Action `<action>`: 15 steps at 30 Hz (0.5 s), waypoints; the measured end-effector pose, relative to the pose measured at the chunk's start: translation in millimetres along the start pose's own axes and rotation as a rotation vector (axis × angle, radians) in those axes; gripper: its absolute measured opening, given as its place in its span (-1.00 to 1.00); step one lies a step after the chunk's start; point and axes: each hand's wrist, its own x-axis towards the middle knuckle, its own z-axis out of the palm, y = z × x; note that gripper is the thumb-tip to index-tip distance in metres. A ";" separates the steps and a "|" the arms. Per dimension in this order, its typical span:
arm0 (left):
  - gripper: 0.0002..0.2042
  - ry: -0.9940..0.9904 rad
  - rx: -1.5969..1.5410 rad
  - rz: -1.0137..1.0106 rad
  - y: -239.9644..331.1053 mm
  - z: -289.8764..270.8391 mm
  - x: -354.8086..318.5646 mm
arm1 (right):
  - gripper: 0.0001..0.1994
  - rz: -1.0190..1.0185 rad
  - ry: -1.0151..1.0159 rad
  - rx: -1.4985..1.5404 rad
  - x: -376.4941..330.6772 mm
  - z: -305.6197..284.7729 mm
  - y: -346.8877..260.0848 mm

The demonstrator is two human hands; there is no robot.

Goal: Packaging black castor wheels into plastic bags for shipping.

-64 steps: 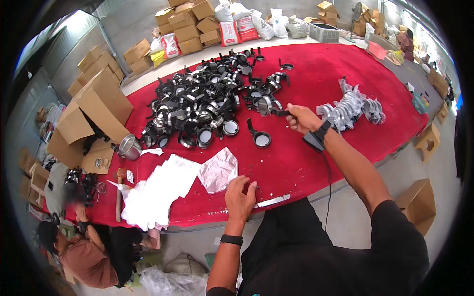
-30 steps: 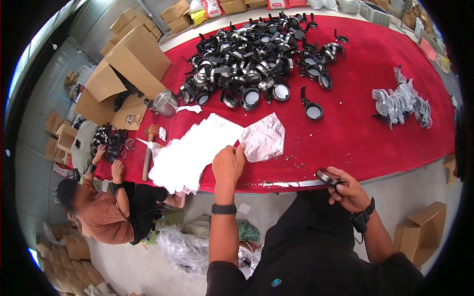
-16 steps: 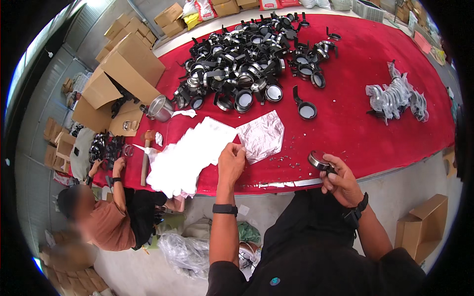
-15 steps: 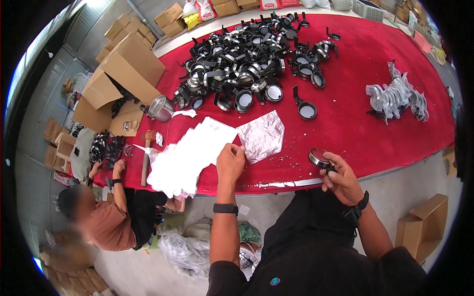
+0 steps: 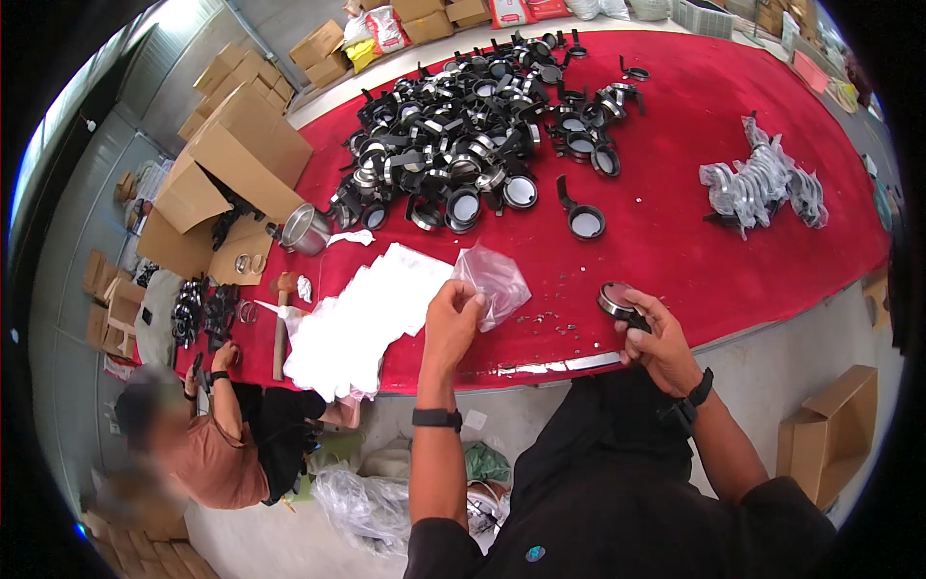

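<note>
My left hand (image 5: pixel 451 318) pinches the edge of a clear plastic bag (image 5: pixel 500 289), which is lifted and crumpled over the red cloth. Just left of that hand lies a fanned stack of white plastic bags (image 5: pixel 362 323). Over the table's near edge, my right hand (image 5: pixel 664 345) grips a round, metal-rimmed piece with a black handle (image 5: pixel 612 301); the fingers are around its handle. Beyond both hands rests a single similar piece (image 5: pixel 585 223). A big heap of such pieces (image 5: pixel 453 135) covers the far middle of the table.
Several bagged pieces (image 5: pixel 762 183) lie at the right of the table (image 5: pixel 666 251). A metal cup (image 5: pixel 307 230), a hammer (image 5: pixel 281 333) and a cardboard box (image 5: pixel 246 154) stand or lie leftward. Small crumbs dot the cloth. A co-worker (image 5: pixel 217 449) sits at the left.
The clear bag has come up off the cloth and bunched in my left hand; before, it lay flat. My right hand still holds the round piece. The view has shifted slightly.
</note>
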 end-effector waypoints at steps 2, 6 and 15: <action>-0.93 -0.048 -0.125 -0.014 38.1 5.2 -17.1 | -0.27 -0.039 0.034 -0.057 14.9 -2.9 2.5; -0.85 -0.164 -0.381 0.052 72.1 16.0 -46.0 | -0.16 -0.077 0.056 -0.119 45.6 13.1 3.3; -0.80 -0.342 -0.454 0.028 70.5 45.2 -68.0 | -0.14 -0.116 -0.050 0.147 64.7 48.6 11.6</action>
